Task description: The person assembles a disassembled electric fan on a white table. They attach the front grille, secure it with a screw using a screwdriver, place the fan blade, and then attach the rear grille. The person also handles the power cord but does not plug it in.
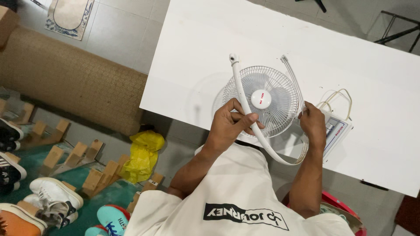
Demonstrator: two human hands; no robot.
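White plastic desk fan [262, 101] with a round wire grille sits near the front edge of the white rectangular table [372, 65], right between both hands. Going left to right: off to the left of the left hand, past the table edge, there's a brown woven couch back [74, 78], a crumpled yellow plastic bag [142, 154] on the floor below that hand, and a row of sneakers [52, 199] on wooden pegs further down-left.

Left hand [229, 122] is closed around the white curved plastic rim band [245, 98], which arcs over the grille face and loops under to the other side. The red-and-white round badge [261, 99] at the grille centre sits just right of those fingers. Right hand [313, 124] is pinched on the grille's right edge, where the band comes back up. Just right of that hand is the fan's boxy pale base [339, 131] with a light panel and a label strip, and a cream power cord [337, 98] looped behind it.

Plenty of bare tabletop above and to the right of the hands.
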